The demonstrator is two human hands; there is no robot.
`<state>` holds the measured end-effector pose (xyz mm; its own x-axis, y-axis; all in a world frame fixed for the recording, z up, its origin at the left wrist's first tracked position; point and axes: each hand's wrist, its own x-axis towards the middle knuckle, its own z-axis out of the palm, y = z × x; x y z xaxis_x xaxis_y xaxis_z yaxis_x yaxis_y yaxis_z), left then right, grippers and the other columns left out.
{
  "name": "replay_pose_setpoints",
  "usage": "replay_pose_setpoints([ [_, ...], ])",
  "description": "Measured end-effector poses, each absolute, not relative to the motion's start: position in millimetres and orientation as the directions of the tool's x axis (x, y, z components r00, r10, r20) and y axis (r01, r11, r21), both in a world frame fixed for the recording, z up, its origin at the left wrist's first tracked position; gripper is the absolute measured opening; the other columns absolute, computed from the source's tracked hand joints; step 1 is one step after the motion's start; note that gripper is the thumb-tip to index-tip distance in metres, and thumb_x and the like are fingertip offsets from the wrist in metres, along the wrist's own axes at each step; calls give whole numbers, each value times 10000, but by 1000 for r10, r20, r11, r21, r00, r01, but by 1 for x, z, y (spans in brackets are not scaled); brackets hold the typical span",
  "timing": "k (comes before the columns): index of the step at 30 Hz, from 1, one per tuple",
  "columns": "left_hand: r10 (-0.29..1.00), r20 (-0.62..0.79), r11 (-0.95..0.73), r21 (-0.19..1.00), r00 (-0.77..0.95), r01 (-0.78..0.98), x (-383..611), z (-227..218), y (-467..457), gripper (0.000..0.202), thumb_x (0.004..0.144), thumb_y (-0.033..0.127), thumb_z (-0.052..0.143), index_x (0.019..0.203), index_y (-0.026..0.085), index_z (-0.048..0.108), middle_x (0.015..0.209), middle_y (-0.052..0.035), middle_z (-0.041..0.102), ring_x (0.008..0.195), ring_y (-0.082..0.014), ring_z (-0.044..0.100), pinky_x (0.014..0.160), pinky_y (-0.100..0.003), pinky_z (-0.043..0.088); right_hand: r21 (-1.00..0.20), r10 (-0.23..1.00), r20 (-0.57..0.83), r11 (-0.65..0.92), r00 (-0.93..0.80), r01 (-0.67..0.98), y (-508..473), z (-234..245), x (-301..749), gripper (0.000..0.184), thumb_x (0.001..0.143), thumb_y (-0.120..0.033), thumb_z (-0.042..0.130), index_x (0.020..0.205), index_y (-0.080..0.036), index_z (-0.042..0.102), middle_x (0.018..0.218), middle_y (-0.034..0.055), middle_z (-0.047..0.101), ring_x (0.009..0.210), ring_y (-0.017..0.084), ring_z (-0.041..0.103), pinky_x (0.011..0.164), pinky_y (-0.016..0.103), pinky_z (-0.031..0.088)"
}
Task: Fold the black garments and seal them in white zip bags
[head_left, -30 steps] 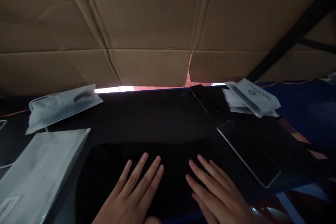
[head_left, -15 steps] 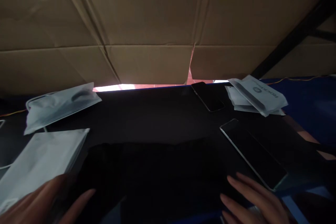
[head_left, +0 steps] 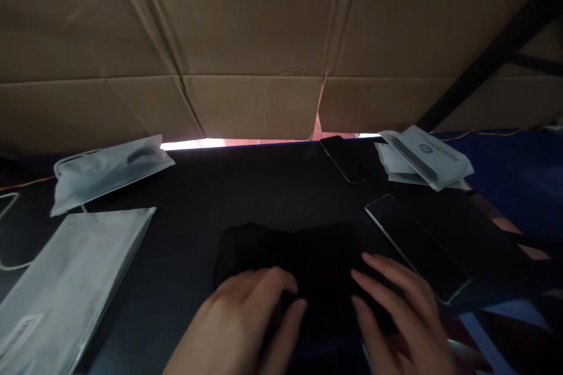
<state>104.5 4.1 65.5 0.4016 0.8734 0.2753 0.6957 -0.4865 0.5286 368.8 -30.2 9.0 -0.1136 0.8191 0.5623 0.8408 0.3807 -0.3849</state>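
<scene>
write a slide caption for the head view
Both hands, left hand and right hand, press on a folded black cloth beside a phone.

Black table: dark cloth, two phones, grey pouches.

Very little here can be read. On the white pouch at the far right of my desk there is a round dark logo followed by a line of dark capital letters, printed upside down from where I sit; the letters are too small and blurred for me to make out a word. On the large white bag at my near left, a small pale label sits near its lower corner, and I cannot read anything on it. The two phone screens are dark and show no text.
</scene>
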Motion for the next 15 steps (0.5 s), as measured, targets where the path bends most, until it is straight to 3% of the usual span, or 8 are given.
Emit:
replay_pose_setpoints([
  [2, 828, 332, -560, 539, 452, 629, 118, 68, 6, 180, 1087, 293, 536, 993, 303, 689, 789, 57, 720, 656, -103, 719, 565, -173, 570, -357, 848, 510, 364, -147, 860, -24, 2, 365, 351, 1110, -239, 582, 1441, -335, 647, 1470, 54, 657, 1339, 310, 621, 1013, 494, 579],
  [4, 802, 442, -586, 450, 402, 674, 111, 62, 5, 172, 1066, 263, 561, 1080, 308, 727, 914, 17, 734, 796, -129, 727, 677, -207, 604, -361, 867, 489, 305, -99, 881, -19, -4, 360, 331, 1143, -306, 535, 1458, -338, 630, 1496, 52, 650, 1356, 321, 606, 1011, 518, 557],
  [6, 783, 483, -560, 274, 392, 782, 96, 52, 3, 269, 1048, 306, 587, 1280, 307, 724, 1242, -54, 754, 1137, -229, 725, 862, -322, 651, -389, 869, 495, 245, -23, 888, -15, -8, 355, 318, 1157, -339, 504, 1450, -341, 628, 1507, 53, 643, 1353, 326, 605, 999, 526, 545],
  [8, 743, 432, -582, 40, 511, 812, 87, 40, 3, 488, 1069, 468, 556, 1508, 265, 618, 1583, -104, 624, 1443, -356, 585, 969, -475, 669, -407, 863, 505, 207, 30, 890, -13, -10, 349, 308, 1156, -338, 496, 1431, -347, 635, 1502, 49, 643, 1341, 323, 611, 997, 530, 534],
  [11, 679, 307, -643, -189, 667, 742, 88, 26, 3, 774, 1064, 683, 467, 1643, 170, 468, 1707, -157, 506, 1526, -439, 522, 977, -588, 681, -426, 865, 498, 177, 67, 887, -13, -11, 345, 319, 1153, -335, 485, 1435, -356, 633, 1509, 47, 639, 1338, 323, 615, 995, 540, 534],
  [13, 658, 295, -659, -218, 693, 719, 88, 22, 1, 785, 1071, 691, 428, 1661, 174, 441, 1718, -165, 489, 1525, -452, 530, 984, -621, 671, -446, 873, 482, 174, 72, 878, -14, -10, 346, 331, 1148, -358, 501, 1454, -367, 626, 1527, 46, 629, 1370, 330, 603, 987, 538, 556],
  [15, 696, 338, -633, -129, 634, 764, 80, 21, -3, 682, 1104, 595, 376, 1672, 222, 424, 1746, -142, 450, 1549, -432, 511, 985, -600, 673, -490, 885, 458, 176, 80, 854, -17, -7, 351, 340, 1135, -391, 539, 1464, -376, 625, 1539, 45, 622, 1391, 329, 604, 967, 512, 596],
])
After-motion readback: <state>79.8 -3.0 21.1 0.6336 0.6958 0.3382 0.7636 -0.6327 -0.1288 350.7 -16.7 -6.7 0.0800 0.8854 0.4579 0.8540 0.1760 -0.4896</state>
